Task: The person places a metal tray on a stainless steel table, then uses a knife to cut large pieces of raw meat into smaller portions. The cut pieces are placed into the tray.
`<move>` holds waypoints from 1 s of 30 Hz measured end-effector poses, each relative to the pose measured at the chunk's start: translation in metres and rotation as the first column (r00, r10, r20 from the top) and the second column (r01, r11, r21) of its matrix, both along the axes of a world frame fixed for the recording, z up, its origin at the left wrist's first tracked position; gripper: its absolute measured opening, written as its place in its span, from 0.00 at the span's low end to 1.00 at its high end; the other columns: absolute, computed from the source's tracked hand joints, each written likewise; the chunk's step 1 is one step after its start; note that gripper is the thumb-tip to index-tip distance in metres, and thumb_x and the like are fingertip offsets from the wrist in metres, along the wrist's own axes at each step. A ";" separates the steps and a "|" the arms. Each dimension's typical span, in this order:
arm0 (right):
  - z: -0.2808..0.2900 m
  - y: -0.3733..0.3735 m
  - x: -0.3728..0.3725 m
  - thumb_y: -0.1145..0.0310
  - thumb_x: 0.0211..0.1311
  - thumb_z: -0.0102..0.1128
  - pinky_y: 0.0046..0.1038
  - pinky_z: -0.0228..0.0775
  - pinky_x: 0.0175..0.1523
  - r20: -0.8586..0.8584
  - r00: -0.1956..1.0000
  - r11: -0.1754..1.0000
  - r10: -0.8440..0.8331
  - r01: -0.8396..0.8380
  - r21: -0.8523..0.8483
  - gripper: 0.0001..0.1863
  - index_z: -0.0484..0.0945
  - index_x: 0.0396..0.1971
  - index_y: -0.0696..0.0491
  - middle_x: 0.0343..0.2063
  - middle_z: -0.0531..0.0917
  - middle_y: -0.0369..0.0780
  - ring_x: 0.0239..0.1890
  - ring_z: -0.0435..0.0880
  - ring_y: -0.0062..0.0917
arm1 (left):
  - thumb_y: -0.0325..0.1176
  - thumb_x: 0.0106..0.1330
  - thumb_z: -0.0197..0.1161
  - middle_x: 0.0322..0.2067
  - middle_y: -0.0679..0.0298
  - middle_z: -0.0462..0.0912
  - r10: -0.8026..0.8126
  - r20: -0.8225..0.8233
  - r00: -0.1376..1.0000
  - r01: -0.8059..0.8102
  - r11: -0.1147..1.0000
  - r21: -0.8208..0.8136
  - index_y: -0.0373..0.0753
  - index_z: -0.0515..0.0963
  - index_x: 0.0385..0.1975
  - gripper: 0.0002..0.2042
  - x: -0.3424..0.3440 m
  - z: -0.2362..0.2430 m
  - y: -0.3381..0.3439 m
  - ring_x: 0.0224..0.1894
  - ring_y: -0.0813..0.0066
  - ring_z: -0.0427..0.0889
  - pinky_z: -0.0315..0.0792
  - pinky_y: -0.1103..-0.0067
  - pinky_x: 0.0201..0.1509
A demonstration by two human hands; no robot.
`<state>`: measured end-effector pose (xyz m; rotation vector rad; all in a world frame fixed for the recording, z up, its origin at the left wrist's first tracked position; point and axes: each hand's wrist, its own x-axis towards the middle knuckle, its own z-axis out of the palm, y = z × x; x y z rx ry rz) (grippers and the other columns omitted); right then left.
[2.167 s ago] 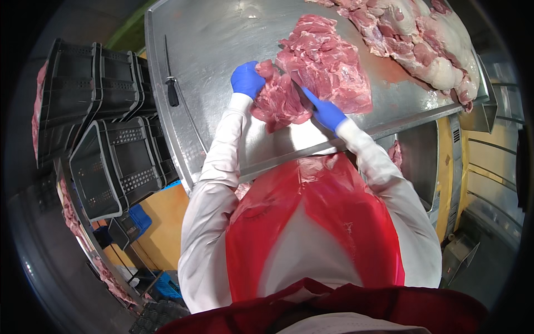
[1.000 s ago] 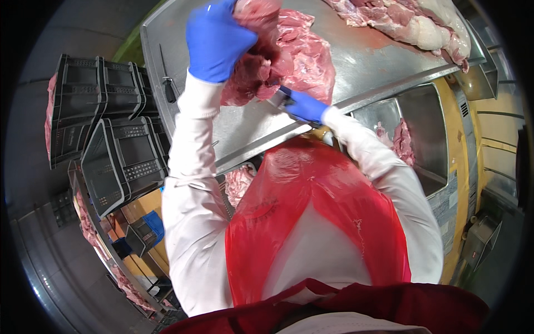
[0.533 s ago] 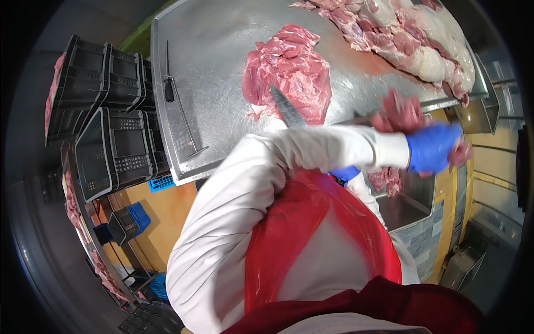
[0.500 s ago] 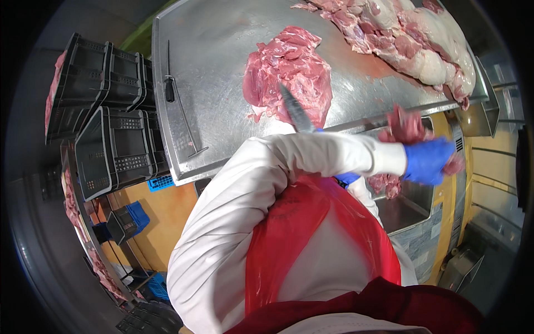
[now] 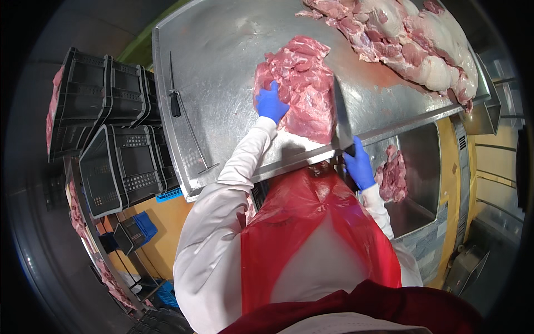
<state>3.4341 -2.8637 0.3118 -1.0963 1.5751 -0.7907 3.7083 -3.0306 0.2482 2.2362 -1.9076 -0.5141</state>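
Observation:
A large slab of raw pink meat (image 5: 303,92) lies on the steel table (image 5: 217,67) in front of me. My left hand (image 5: 271,104), in a blue glove, rests on the slab's left side with its fingers apart. At the table's front edge, my right hand (image 5: 360,167) is closed round the dark handle of a knife (image 5: 341,114). The blade points away from me along the slab's right side; whether it touches the meat I cannot tell. A smaller cut of meat (image 5: 394,175) sits in the steel tub (image 5: 420,214) to the right of that hand.
Large skin-on pieces of meat (image 5: 414,44) are heaped at the table's far right. A sharpening steel (image 5: 193,139) and a black-handled knife (image 5: 174,103) lie at the left. Black crates (image 5: 119,161) stand beyond the table's left edge.
My left hand has swung from the right, where it held meat over the tub, back onto the slab; that meat is out of it. The knife has moved from over the slab to its right side.

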 end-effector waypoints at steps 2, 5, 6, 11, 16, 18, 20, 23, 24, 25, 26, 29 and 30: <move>-0.008 -0.014 0.021 0.77 0.60 0.51 0.37 0.71 0.26 -0.098 0.986 0.983 0.137 -0.147 -0.108 0.33 0.59 0.67 0.45 0.23 0.80 0.48 0.19 0.79 0.34 | 0.45 0.50 0.71 0.54 0.34 0.72 -0.016 -0.116 0.993 0.011 0.999 -0.042 0.40 0.65 0.61 0.38 0.006 -0.020 -0.018 0.53 0.34 0.74 0.74 0.53 0.50; -0.017 -0.041 0.045 0.77 0.59 0.50 0.44 0.71 0.32 -0.352 0.902 0.935 0.251 -0.320 -0.153 0.39 0.52 0.71 0.41 0.26 0.80 0.56 0.24 0.81 0.48 | 0.42 0.50 0.70 0.39 0.40 0.81 0.011 -0.328 0.945 -0.049 0.993 -0.106 0.39 0.70 0.54 0.31 0.010 -0.027 -0.032 0.42 0.42 0.81 0.75 0.57 0.47; -0.016 -0.056 0.053 0.77 0.58 0.50 0.46 0.71 0.34 -0.397 0.878 0.935 0.269 -0.336 -0.110 0.41 0.49 0.72 0.41 0.27 0.79 0.58 0.27 0.80 0.52 | 0.42 0.49 0.70 0.39 0.41 0.82 0.014 -0.345 0.938 -0.053 0.993 -0.102 0.39 0.70 0.55 0.31 0.008 -0.026 -0.036 0.43 0.43 0.82 0.75 0.59 0.47; -0.035 -0.141 0.075 0.76 0.59 0.49 0.48 0.71 0.37 -0.456 0.881 0.914 0.128 -0.283 -0.292 0.33 0.57 0.67 0.46 0.30 0.80 0.59 0.33 0.81 0.55 | 0.42 0.47 0.71 0.41 0.41 0.82 -0.004 -0.461 0.887 -0.038 0.996 -0.081 0.35 0.74 0.55 0.33 -0.009 -0.028 -0.046 0.47 0.47 0.82 0.76 0.66 0.52; -0.071 -0.139 0.076 0.74 0.64 0.43 0.49 0.70 0.39 -0.417 0.905 0.946 0.083 -0.203 -0.252 0.16 0.66 0.52 0.55 0.33 0.80 0.60 0.37 0.81 0.55 | 0.40 0.47 0.67 0.41 0.42 0.83 -0.051 -0.509 0.859 0.001 0.995 -0.098 0.33 0.75 0.53 0.31 -0.034 -0.037 -0.049 0.45 0.47 0.82 0.76 0.66 0.51; -0.091 -0.087 0.075 0.72 0.64 0.46 0.50 0.69 0.40 -0.383 0.917 0.992 0.111 -0.123 -0.007 0.18 0.62 0.53 0.57 0.33 0.79 0.60 0.39 0.79 0.58 | 0.41 0.47 0.67 0.40 0.43 0.83 -0.032 -0.527 0.849 -0.018 0.996 -0.089 0.34 0.75 0.54 0.31 -0.039 -0.038 -0.052 0.45 0.47 0.83 0.76 0.66 0.51; -0.125 -0.026 0.067 0.73 0.58 0.52 0.47 0.72 0.41 -0.285 0.950 0.985 0.129 -0.155 -0.071 0.24 0.60 0.55 0.59 0.32 0.79 0.59 0.38 0.81 0.56 | 0.41 0.47 0.67 0.40 0.43 0.83 0.013 -0.567 0.823 -0.065 0.995 -0.071 0.36 0.75 0.54 0.31 -0.038 -0.040 -0.051 0.44 0.48 0.83 0.76 0.66 0.51; -0.142 -0.037 0.077 0.73 0.57 0.54 0.44 0.72 0.37 -0.260 0.964 0.990 0.062 -0.092 -0.105 0.26 0.60 0.56 0.59 0.31 0.79 0.58 0.34 0.82 0.53 | 0.42 0.47 0.67 0.40 0.44 0.83 0.104 -0.609 0.786 -0.141 0.990 -0.013 0.37 0.75 0.55 0.32 -0.044 -0.041 -0.048 0.44 0.48 0.83 0.76 0.66 0.51; -0.121 -0.062 0.085 0.73 0.57 0.53 0.44 0.72 0.35 -0.228 0.971 0.996 0.074 -0.082 -0.024 0.23 0.61 0.52 0.58 0.29 0.79 0.58 0.33 0.82 0.51 | 0.43 0.47 0.67 0.42 0.44 0.83 0.122 -0.588 0.799 -0.165 0.986 -0.019 0.37 0.75 0.56 0.32 -0.042 -0.046 -0.047 0.45 0.48 0.83 0.75 0.66 0.52; -0.126 -0.083 0.081 0.71 0.57 0.53 0.45 0.72 0.35 -0.184 0.982 0.996 0.049 -0.061 -0.058 0.22 0.61 0.52 0.57 0.29 0.80 0.58 0.32 0.82 0.52 | 0.43 0.47 0.67 0.42 0.44 0.83 0.112 -0.615 0.781 -0.172 0.984 -0.038 0.37 0.75 0.56 0.32 -0.048 -0.046 -0.046 0.45 0.48 0.83 0.75 0.67 0.52; -0.126 -0.101 0.077 0.71 0.56 0.53 0.45 0.72 0.35 -0.194 0.979 0.991 0.055 -0.078 -0.110 0.22 0.61 0.50 0.57 0.28 0.80 0.57 0.33 0.82 0.53 | 0.43 0.47 0.67 0.42 0.44 0.83 0.108 -0.640 0.761 -0.188 0.980 -0.058 0.37 0.75 0.56 0.32 -0.051 -0.048 -0.046 0.46 0.49 0.83 0.75 0.67 0.53; -0.128 -0.091 0.073 0.73 0.56 0.55 0.46 0.72 0.36 -0.275 0.953 0.991 0.129 -0.135 -0.003 0.20 0.62 0.48 0.57 0.28 0.80 0.57 0.34 0.81 0.54 | 0.43 0.47 0.67 0.44 0.44 0.82 0.091 -0.660 0.746 -0.185 0.980 -0.074 0.35 0.74 0.56 0.33 -0.046 -0.061 -0.054 0.47 0.50 0.82 0.74 0.68 0.53; -0.130 -0.075 0.069 0.73 0.55 0.56 0.46 0.72 0.36 -0.306 0.938 0.986 0.161 -0.143 0.080 0.20 0.62 0.47 0.57 0.28 0.80 0.56 0.34 0.81 0.55 | 0.43 0.48 0.67 0.45 0.44 0.82 0.080 -0.652 0.754 -0.162 0.985 -0.066 0.34 0.74 0.56 0.33 -0.046 -0.053 -0.057 0.48 0.51 0.82 0.74 0.69 0.54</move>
